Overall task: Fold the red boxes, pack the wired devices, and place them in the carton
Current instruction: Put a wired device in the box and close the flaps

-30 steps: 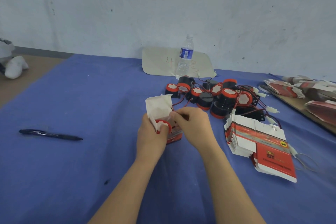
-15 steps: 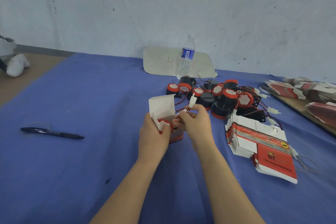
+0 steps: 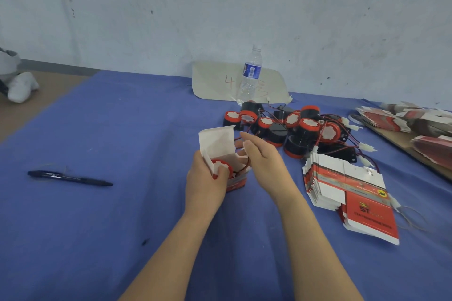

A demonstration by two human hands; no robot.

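Note:
My left hand [image 3: 204,179] grips a small red box [image 3: 236,182] standing on the blue table, its white lid flap [image 3: 216,142] raised. A red-and-black wired device [image 3: 221,166] sits inside the box, and my left thumb rests on it. My right hand [image 3: 263,161] is at the box's right side, fingers curled over the device's wire at the opening. A pile of wired devices [image 3: 296,129] lies behind the box. To the right lies a stack of flat red boxes [image 3: 352,193].
A water bottle [image 3: 250,73] stands on a cardboard sheet [image 3: 215,82] by the wall. A dark pen [image 3: 71,177] lies at left. More flat red boxes [image 3: 420,122] lie on a board at far right. A loose wire loop [image 3: 413,217] trails beside the stack.
The white connector that my right hand held up above the box is out of sight now. My right hand has lowered to the box's opening, with the wire tucked in.

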